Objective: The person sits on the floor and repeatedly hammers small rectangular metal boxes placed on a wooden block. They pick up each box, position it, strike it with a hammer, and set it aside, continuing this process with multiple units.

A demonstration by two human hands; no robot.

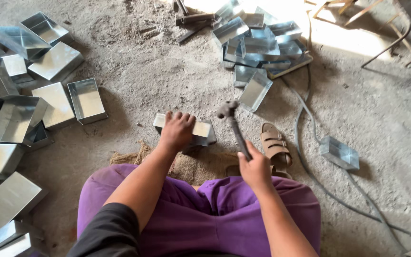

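Note:
My left hand (pixel 177 129) presses down on a shiny sheet-metal box (pixel 201 129) that lies on the concrete floor in front of my knees. In my right hand (pixel 254 167) is a hammer (pixel 231 121), gripped by the handle, its dark head raised just above and right of the box. I sit low, in purple trousers, with a piece of burlap sacking (pixel 191 166) under the box's near side.
Several finished metal boxes (pixel 34 90) are spread along the left. Another heap of boxes (pixel 258 43) lies at the top centre. A sandal (pixel 274 145), a grey hose (pixel 310 143) and a single box (pixel 339 153) lie to the right. Chair legs (pixel 386 28) stand at top right.

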